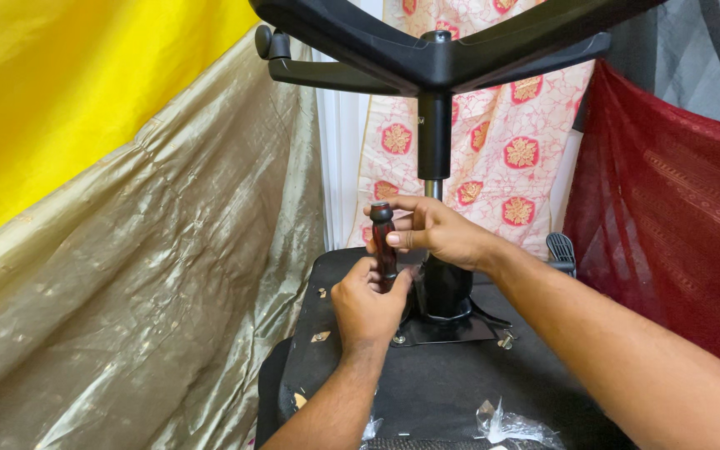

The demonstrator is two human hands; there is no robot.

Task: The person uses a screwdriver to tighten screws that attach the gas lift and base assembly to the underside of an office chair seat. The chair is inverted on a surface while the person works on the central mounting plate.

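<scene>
Both hands are gripping a dark red, black-capped screwdriver handle (383, 242): right hand (431, 233) pinching its top, left hand (368, 304) wrapping below, beside upturned black office chair's gas column (434, 137). Likely driving a seat-plate screw; next needs steady turning.

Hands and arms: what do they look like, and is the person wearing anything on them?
Both arms are bare all the way to the picture's edge: no sleeves, gloves, watch or rings show. The left hand and right hand have short fingernails, and the forearms are slim and lightly haired.
</scene>
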